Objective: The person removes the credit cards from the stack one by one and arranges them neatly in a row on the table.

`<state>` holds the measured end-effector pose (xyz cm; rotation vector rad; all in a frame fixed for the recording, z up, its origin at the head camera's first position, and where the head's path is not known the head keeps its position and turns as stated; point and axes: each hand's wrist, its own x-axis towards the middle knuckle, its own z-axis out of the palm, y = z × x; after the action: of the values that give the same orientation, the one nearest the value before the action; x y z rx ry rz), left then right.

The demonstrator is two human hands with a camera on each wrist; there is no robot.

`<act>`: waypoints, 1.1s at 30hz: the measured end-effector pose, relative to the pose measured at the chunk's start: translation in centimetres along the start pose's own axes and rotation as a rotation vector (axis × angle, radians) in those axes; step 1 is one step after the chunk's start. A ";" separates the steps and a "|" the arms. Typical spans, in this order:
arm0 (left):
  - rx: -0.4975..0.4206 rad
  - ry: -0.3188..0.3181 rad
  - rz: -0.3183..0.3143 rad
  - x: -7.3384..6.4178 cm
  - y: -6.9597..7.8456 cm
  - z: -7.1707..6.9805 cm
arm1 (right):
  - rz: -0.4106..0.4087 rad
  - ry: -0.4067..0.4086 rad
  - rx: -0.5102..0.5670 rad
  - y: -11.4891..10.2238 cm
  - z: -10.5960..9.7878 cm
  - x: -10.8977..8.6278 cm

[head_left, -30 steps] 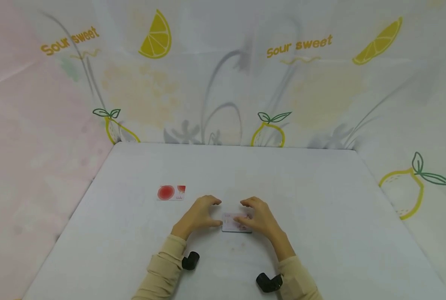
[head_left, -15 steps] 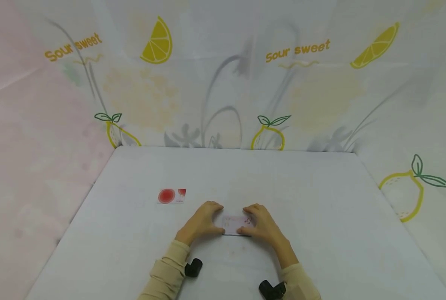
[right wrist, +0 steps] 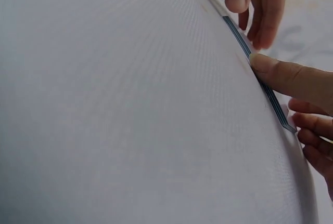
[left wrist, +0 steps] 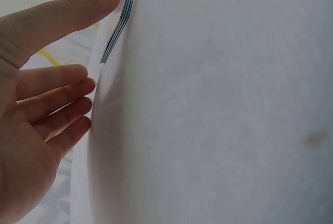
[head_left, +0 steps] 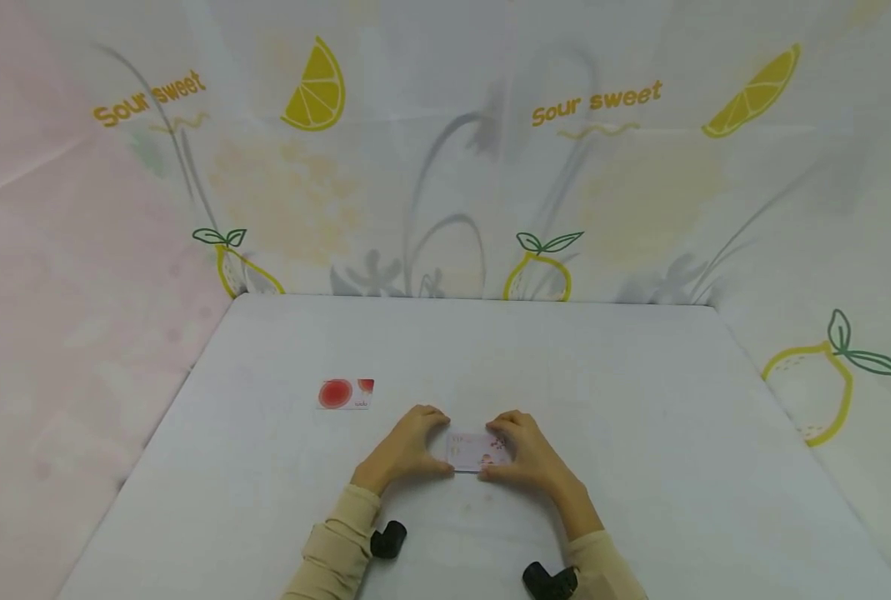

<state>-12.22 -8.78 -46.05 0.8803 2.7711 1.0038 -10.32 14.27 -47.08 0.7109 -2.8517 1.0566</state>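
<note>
A stack of cards (head_left: 469,452) lies on the white table; its top card is pale pink with small flowers and lettering. In the right wrist view its layered edge (right wrist: 274,104) shows. My right hand (head_left: 528,454) holds the stack's right part, thumb on the near edge and fingers at the far edge. My left hand (head_left: 407,450) curves around the left end, its thumb at the near left corner. Loosely extended left fingers (left wrist: 62,96) appear apart from the stack in the left wrist view; whether the left thumb touches is hard to tell.
A single white card with red round shapes (head_left: 345,394) lies flat to the left, beyond my left hand. The white table (head_left: 603,375) meets a lemon-printed backdrop (head_left: 445,167) at its back and sides. Black wrist devices (head_left: 388,540) sit by both sleeves.
Both hands have closed in on the stack. The right thumb has slid from over the top card to its near edge. The stack's printed face shows more. The single card has not moved.
</note>
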 end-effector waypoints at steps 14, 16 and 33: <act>0.001 -0.031 -0.002 -0.4 0.2 0.4 | -0.012 -0.009 0.014 0.1 0.1 0.0; 0.005 -0.026 0.000 -0.4 0.3 0.4 | -0.005 -0.010 0.027 0.1 0.1 0.0; 0.044 0.022 0.023 0.0 0.7 1.0 | -0.023 0.019 0.071 0.0 0.1 0.0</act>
<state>-11.58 -7.80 -46.41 0.9139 2.8182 0.9644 -10.25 14.20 -47.15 0.7317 -2.7956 1.1606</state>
